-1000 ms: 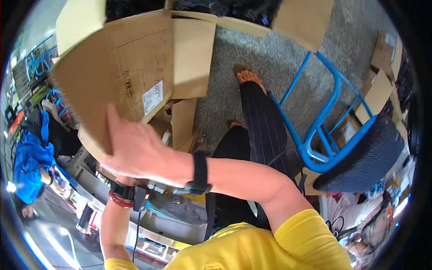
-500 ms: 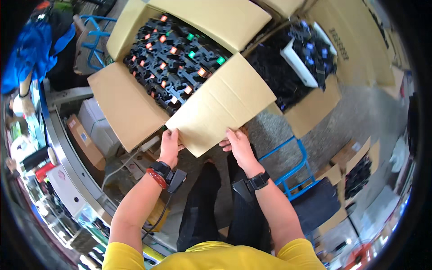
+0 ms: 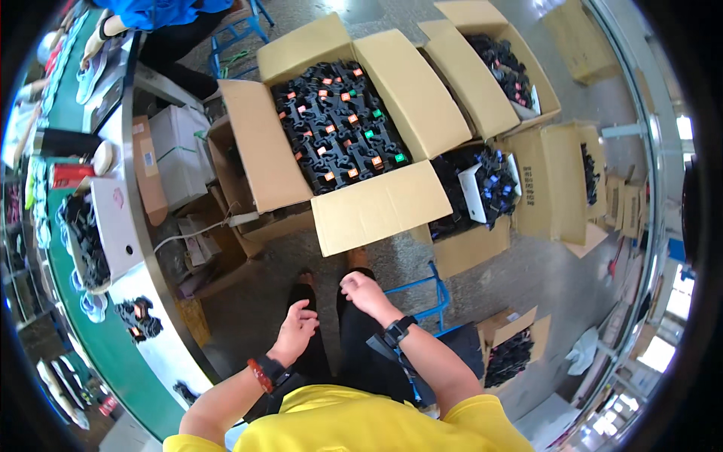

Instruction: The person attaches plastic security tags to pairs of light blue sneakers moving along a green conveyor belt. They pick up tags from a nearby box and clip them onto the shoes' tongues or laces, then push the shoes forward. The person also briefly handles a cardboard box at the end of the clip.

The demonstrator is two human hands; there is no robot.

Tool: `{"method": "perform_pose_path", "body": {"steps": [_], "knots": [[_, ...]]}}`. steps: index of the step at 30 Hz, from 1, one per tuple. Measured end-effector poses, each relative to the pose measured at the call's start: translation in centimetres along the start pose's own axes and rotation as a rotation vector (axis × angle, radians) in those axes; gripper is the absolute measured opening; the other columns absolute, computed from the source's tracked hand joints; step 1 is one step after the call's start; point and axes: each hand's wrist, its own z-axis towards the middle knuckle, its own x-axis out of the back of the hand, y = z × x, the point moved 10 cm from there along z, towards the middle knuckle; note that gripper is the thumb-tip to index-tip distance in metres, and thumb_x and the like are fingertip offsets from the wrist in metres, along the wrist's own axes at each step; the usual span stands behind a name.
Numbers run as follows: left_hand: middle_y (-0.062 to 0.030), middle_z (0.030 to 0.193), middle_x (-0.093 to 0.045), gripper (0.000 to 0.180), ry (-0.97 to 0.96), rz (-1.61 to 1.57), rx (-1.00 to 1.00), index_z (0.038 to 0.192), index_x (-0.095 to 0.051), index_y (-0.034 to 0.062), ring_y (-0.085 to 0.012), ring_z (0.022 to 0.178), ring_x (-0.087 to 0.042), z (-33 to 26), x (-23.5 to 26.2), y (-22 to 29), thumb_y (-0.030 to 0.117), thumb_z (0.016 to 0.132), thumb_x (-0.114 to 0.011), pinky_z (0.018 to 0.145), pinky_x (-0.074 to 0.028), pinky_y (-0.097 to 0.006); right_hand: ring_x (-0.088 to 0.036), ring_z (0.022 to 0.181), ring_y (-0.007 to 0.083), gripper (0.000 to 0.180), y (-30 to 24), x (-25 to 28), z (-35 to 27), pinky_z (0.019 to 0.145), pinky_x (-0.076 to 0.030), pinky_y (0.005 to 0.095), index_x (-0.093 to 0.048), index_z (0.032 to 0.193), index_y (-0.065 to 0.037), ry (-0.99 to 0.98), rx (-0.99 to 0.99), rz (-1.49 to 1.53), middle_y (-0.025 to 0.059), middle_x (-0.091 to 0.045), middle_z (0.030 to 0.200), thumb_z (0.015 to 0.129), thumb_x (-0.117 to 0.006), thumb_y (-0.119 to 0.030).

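Observation:
My left hand [image 3: 295, 334] is above my legs with its fingers apart and nothing in it. To its right my right hand [image 3: 367, 294] hangs with the fingers curled in together, and no object shows in it. Both hands are clear of the large open cardboard box [image 3: 384, 215], whose near flap spreads out just beyond them. Inside that box lie rows of black plastic clip-like parts [image 3: 339, 124] tagged with orange and green stickers. A second open box to the right carries black parts with bluish tags [image 3: 497, 184] and a white tray [image 3: 472, 194].
On my left runs a workbench with a green top [image 3: 143, 384] and a pale metal edge; black parts [image 3: 139, 319] lie on it. A person in blue [image 3: 162, 11] is at the far left. A blue metal frame [image 3: 433, 301] and a smaller box of parts [image 3: 512, 358] stand at right.
Both hands have let go of the near box flap and drawn back toward my body. My view has shifted, showing more of the bench and the boxes at right.

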Motion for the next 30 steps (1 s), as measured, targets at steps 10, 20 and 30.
{"method": "perform_pose_path", "body": {"steps": [10, 20, 30], "knots": [[-0.0065, 0.09, -0.063, 0.023, 0.404, -0.455, 0.017, 0.116, -0.05, 0.0008, -0.0136, 0.081, -0.061, -18.2, 1.1, -6.9, 0.008, 0.095, -0.044, 0.074, -0.05, -0.026, -0.063, 0.087, 0.0339, 0.026, -8.3, -7.1, -7.6, 0.075, -0.049, 0.0424, -0.062, 0.095, -0.005, -0.585, 0.351, -0.837, 0.0171, -0.066, 0.089, 0.087, -0.057, -0.029], [-0.0079, 0.095, -0.062, 0.026, 0.668, -0.694, 0.121, 0.115, -0.052, -0.0002, -0.0156, 0.084, -0.061, -28.4, 4.9, -10.4, 0.014, 0.093, -0.048, 0.078, -0.051, -0.029, -0.062, 0.071, 0.0169, 0.02, -21.2, -21.5, -13.9, 0.068, -0.049, 0.03, -0.06, 0.096, -0.003, -0.968, 0.386, -0.955, 0.0081, -0.064, 0.076, 0.086, -0.061, -0.02], [-0.0097, 0.092, -0.063, 0.026, 0.924, -0.832, -0.059, 0.112, -0.055, -0.0015, -0.0168, 0.079, -0.063, -32.2, 11.9, -20.1, 0.012, 0.091, -0.049, 0.074, -0.051, -0.028, -0.064, 0.082, 0.0297, 0.021, -21.6, -40.7, -23.3, 0.075, -0.05, 0.037, -0.062, 0.098, -0.004, -1.09, 0.953, -1.066, 0.0154, -0.066, 0.089, 0.084, -0.062, -0.019]]}}
